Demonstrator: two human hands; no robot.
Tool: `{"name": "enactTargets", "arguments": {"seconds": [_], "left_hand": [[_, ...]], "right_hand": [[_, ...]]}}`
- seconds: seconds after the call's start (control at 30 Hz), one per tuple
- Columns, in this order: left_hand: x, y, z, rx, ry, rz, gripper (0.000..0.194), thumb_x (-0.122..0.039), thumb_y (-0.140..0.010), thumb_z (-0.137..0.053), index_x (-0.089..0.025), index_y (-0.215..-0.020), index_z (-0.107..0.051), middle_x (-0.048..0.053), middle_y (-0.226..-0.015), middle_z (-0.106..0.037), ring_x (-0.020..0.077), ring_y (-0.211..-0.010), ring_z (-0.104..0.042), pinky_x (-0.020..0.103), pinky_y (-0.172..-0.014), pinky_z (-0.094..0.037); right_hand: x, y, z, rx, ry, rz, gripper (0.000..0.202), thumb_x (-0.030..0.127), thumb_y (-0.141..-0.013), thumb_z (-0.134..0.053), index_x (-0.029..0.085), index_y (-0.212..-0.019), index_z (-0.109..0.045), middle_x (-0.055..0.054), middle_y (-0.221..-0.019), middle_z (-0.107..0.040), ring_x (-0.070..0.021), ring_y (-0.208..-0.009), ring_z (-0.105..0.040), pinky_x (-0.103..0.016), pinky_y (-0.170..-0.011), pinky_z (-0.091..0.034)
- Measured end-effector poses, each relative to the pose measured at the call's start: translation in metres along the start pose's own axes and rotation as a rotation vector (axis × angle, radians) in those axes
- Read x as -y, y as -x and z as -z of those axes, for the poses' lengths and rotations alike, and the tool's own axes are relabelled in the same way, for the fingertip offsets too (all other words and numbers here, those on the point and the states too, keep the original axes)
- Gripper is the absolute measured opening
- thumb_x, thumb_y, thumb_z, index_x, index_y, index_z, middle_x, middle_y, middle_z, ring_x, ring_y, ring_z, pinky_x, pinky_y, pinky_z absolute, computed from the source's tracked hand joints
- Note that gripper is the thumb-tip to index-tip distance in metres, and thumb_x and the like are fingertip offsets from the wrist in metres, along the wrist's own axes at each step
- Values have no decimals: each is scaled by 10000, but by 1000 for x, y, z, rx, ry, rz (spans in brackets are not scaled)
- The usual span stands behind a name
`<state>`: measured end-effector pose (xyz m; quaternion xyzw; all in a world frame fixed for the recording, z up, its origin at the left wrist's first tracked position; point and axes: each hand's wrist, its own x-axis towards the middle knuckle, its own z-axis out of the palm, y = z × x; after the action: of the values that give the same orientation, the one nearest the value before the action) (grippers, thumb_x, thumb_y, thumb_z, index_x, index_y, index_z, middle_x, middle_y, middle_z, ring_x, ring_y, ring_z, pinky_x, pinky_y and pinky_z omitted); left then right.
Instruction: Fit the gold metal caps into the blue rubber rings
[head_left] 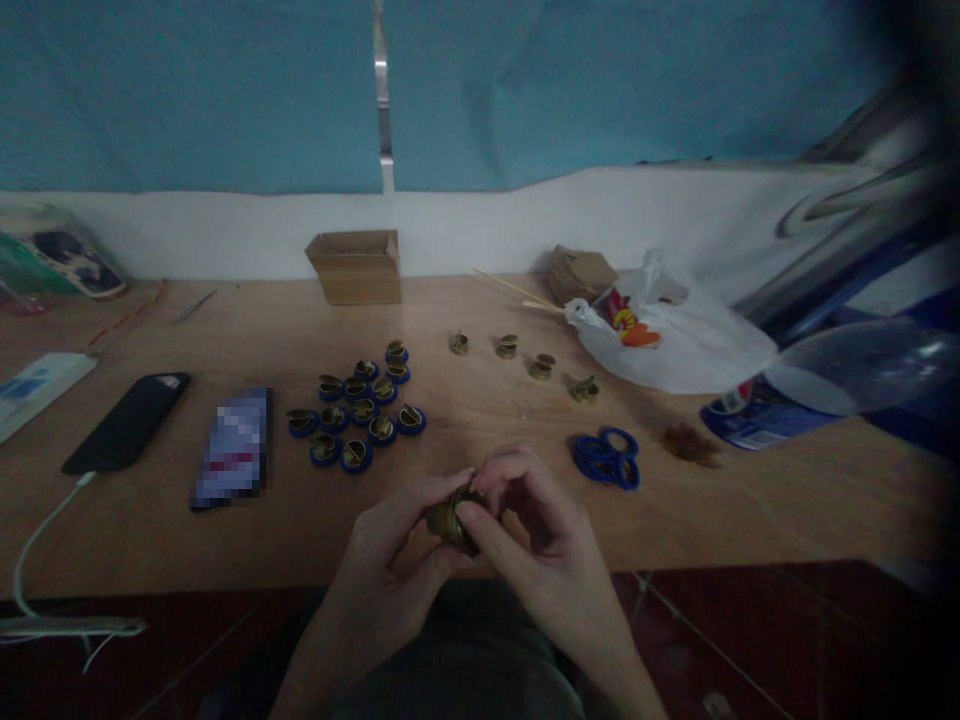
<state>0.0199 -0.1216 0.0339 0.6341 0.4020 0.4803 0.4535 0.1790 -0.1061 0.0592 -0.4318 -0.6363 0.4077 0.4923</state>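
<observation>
Close to the table's front edge, my left hand [409,545] and my right hand [529,525] both grip a small round brass-coloured piece with a lid-like disc [454,520]. The fingers hide much of it. Left of centre stands a cluster of similar brass pieces [363,410], each in a blue ring and with its disc tilted up. Farther back, several brass pieces [542,366] without blue rings stand in a slanting row. A small pile of loose blue rings [607,458] lies to the right of my right hand.
At the back stand an open cardboard box [361,275] and a smaller carton [581,272]. A white plastic bag [690,340] and a plastic bottle [795,400] lie on the right. On the left are a black phone [127,422] with a white cable and a blurred-out rectangle [234,445].
</observation>
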Motion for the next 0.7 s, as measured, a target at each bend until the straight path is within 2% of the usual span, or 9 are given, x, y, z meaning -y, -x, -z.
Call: {"name": "enactTargets", "arguments": {"seconds": [0.27, 0.4, 0.57, 0.7], "left_hand": [[5, 3, -3, 15, 9, 11, 483, -97, -813, -658, -297, -1246, -582, 38, -1184, -682, 193, -1067, -660, 304, -935, -526], [4, -1, -3, -12, -40, -14, 468, -101, -819, -653, -303, -1236, -583, 43, -1195, -664, 193, -1095, -641, 313, -958, -513], [7, -7, 1, -90, -327, -76, 421, -142, -799, -679, -269, -1193, -602, 66, -1173, -618, 212, -1085, -620, 346, -925, -523], [19, -8, 10, -99, -556, -25, 361, -173, -809, -672, -230, -1157, -591, 62, -1072, -638, 200, -943, -655, 363, -857, -549]], "right_hand": [[-3, 1, 0, 50, -86, -105, 119, 190, -811, -607, 223, -881, -515, 38, -732, -466, -119, -648, -478, -245, -595, -429], [-3, -1, -3, 21, -101, -133, 121, 189, -803, -599, 220, -875, -506, 45, -701, -457, -115, -622, -466, -230, -563, -420], [-10, -4, 8, -40, -76, -132, 100, 260, -838, -615, 228, -886, -533, 33, -708, -497, -124, -643, -497, -236, -591, -445], [-19, -3, 23, -108, -13, -162, 97, 302, -865, -595, 227, -828, -546, 20, -718, -520, -131, -657, -522, -237, -605, -461]]}}
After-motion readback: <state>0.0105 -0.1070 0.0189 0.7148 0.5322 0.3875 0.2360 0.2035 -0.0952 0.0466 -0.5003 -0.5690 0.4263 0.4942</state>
